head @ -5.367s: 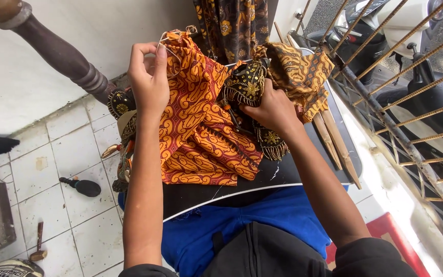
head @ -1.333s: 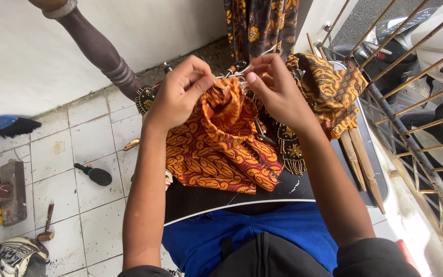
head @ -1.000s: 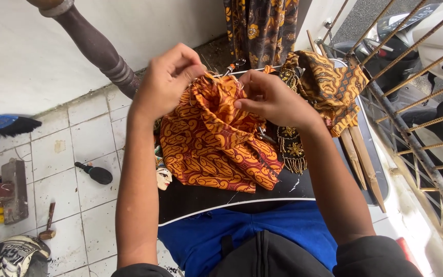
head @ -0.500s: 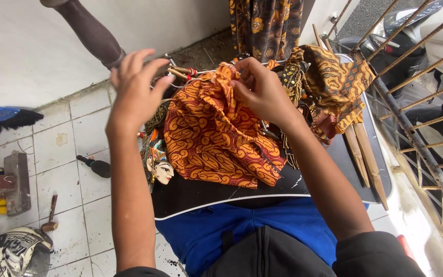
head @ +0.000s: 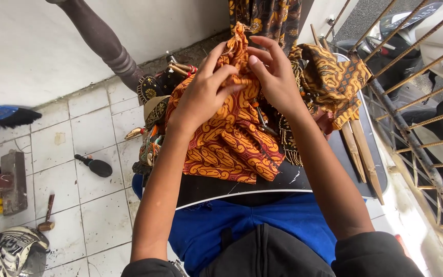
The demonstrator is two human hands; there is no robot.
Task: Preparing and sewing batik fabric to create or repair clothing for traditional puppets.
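Pinching the orange batik cloth (head: pixel 226 138) again, I am bringing left hand (head: pixel 203 95) back beside right hand (head: pixel 273 77), both now gripping its gathered top edge.

Pretty sure I'm on a home porch turned craft corner — grubby white floor tiles (head: pixel 93 205), a hammer (head: pixel 47 213) and helmet (head: pixel 11 254) lying on them, parked scooter (head: pixel 426 46) beyond the metal grille (head: pixel 416 149).

Both hands meet on the gathered top of an orange patterned cloth (head: pixel 232 138): the left hand (head: pixel 203 95) pinches it, the right hand (head: pixel 275 77) touches it just beside. Below the hands the cloth spreads over a dark surface (head: pixel 283 179); a brown patterned cloth (head: pixel 334 77) lies right of the right hand
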